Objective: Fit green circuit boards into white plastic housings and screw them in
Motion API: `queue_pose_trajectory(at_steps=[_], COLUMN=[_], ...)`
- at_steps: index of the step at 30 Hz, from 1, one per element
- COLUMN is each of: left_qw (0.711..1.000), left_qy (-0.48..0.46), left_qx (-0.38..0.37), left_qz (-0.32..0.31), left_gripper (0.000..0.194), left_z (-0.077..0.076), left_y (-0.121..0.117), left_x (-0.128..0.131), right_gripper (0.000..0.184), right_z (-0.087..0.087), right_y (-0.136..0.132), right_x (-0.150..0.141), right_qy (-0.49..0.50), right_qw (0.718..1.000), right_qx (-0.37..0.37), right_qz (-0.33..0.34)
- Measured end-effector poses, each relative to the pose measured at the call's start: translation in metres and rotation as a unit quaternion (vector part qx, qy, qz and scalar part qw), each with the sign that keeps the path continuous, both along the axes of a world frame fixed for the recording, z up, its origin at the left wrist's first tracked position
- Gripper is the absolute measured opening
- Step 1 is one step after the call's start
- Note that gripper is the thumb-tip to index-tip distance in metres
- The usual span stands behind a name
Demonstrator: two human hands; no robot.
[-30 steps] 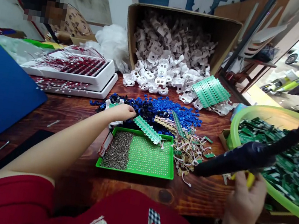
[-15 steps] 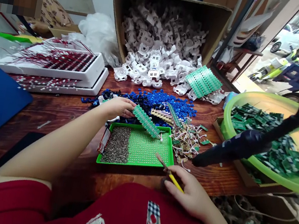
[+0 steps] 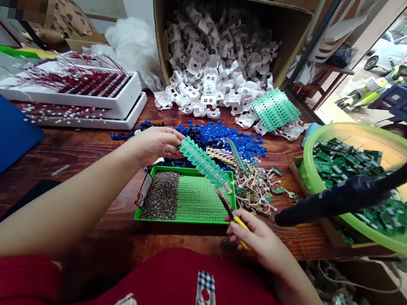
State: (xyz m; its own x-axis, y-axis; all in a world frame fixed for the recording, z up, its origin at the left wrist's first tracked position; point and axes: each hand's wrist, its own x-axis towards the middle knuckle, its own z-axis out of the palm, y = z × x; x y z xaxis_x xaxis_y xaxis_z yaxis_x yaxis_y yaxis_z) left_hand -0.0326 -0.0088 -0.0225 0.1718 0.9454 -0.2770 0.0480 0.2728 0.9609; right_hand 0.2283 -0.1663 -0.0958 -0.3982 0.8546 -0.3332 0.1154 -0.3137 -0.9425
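My left hand (image 3: 155,145) pinches the upper left end of a green circuit board strip (image 3: 204,163). The strip slants down to the right above a green tray (image 3: 184,220). Small metal screws (image 3: 161,195) are heaped in the tray's left part; its right part has rows of small holes or dots. My right hand (image 3: 259,238) is closed around a slim yellow-handled tool (image 3: 240,229) with a dark shank and brownish metal tip; its exact kind is unclear. The tool's tip is near the strip's lower right end, where a small pale piece shows; whether they touch I cannot tell.
Behind the tray lie blue plastic parts (image 3: 216,136) and small wired boards (image 3: 256,185). A carton (image 3: 304,39) spills white plastic parts. Right are a yellow-green basin (image 3: 305,174) of boards and a black arm (image 3: 318,211). White foam trays (image 3: 133,104) stand left; a person sits beyond.
The tool in my right hand has risen towards the strip's lower end. My left hand has shifted slightly left and nearer, still holding the strip.
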Motion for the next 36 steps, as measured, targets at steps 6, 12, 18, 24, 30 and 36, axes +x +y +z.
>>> queue_pose_trajectory(at_steps=[6,12,18,24,30,36], left_qw=[1.0,1.0,1.0,0.982,0.973,0.989], left_qy=[0.008,0.013,0.011,0.101,0.109,-0.101], left_qx=[-0.009,-0.014,0.021,0.158,0.201,0.04], left_qz=[-0.013,-0.023,-0.002,-0.008,0.005,0.096], left_gripper=[0.013,0.012,0.01,0.01,0.014,0.014], left_z=[0.001,0.0,0.002,0.015,0.02,-0.005], left_y=[-0.001,-0.002,-0.007,-0.044,-0.061,-0.032], left_x=[0.002,0.002,0.002,0.018,0.023,-0.014], right_gripper=[0.036,0.037,0.036,0.031,0.029,0.034], right_z=[-0.004,-0.004,-0.007,-0.007,-0.002,-0.001], right_y=[-0.001,0.0,0.002,0.007,0.006,0.004], right_x=[0.005,0.003,0.0,-0.003,-0.007,-0.004], right_qy=[-0.003,-0.004,-0.134,-0.233,-0.182,0.06], right_qw=[1.0,1.0,0.987,0.964,0.973,0.988], right_qx=[0.005,0.001,0.083,0.115,0.095,0.011], right_qz=[-0.011,-0.029,-0.014,-0.053,-0.104,-0.144])
